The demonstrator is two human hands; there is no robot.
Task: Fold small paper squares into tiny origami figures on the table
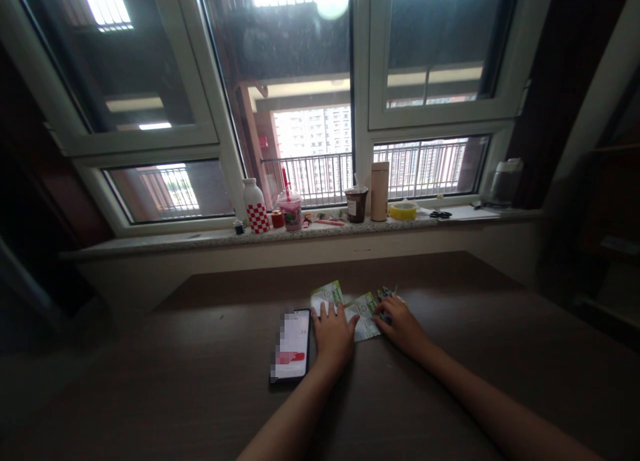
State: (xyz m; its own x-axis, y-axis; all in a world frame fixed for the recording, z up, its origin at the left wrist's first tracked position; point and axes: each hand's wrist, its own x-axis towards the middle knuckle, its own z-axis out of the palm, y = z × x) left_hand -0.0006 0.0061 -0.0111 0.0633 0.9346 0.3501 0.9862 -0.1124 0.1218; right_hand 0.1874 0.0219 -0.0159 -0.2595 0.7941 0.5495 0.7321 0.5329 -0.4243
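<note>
My left hand [333, 331] lies flat with its fingers spread, over the lower part of a white-and-green printed sheet or packet [327, 292]. To its right is a second white-and-green piece [364, 314], close to the left thumb. My right hand [400, 322] rests at that piece's right edge, fingers curled together; whatever they grip is hidden. Just beyond the right fingers sits a small cluster of dark and multicoloured bits [385, 292], too small to name. A phone [294, 348] with a lit screen lies left of my left hand, partly blurred out.
The brown table [200, 381] stands before a windowsill [210, 238]. Along the sill are a red-checked white bottle [257, 211], a pink drink cup [291, 211], a dark cup [356, 204], a tan flask [379, 191], yellow tape [403, 211], scissors [440, 214] and a clear jug [505, 181].
</note>
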